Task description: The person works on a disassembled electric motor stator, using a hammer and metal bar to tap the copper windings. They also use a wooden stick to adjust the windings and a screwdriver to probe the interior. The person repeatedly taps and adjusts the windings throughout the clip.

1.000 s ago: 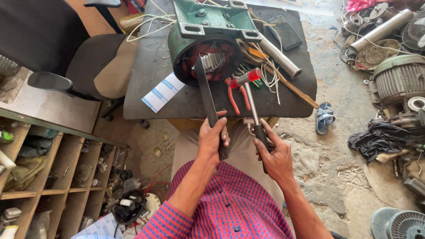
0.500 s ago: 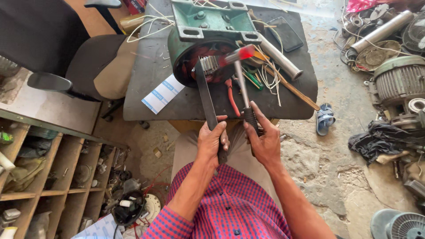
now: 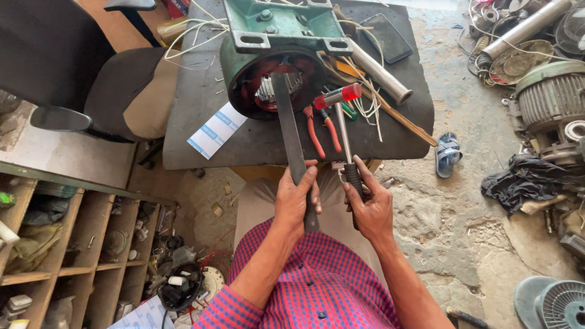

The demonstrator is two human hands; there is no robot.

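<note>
1. Head view: a dark work table (image 3: 244, 131) fills the upper middle, and on it lies a green motor housing (image 3: 277, 45) on its side, its open round mouth facing the person and copper windings showing inside. By its cast look it is probably heavy and will stay put under blows.
2. A long flat steel bar (image 3: 291, 140) runs from the person's lap up into the housing mouth. It looks stiff and smooth. The left hand (image 3: 297, 201) has its fingers closed around the lower end, which seems the sound place to hold, well back from the end inside the motor.
3. A hammer (image 3: 342, 131) with a red-tipped head stands just right of the bar, head near the housing rim. The right hand (image 3: 368, 207) has its fingers wrapped around the dark grip at the bottom of the handle. It looks top-heavy, so a low grip would give swing but less control.
4. A grey metal pipe (image 3: 381, 76) lies aslant on the table, right of the housing, near the hammer head's path.
5. A dark phone (image 3: 385, 38) lies near the table's far right corner.
6. Red-handled pliers (image 3: 320, 131) lie between bar and hammer, directly under the hammer shaft.
7. Loose white wires (image 3: 368, 109) trail beside the pliers and could snag.
8. A blue-and-white paper (image 3: 216, 131) lies left of the bar, apart from it.
</note>
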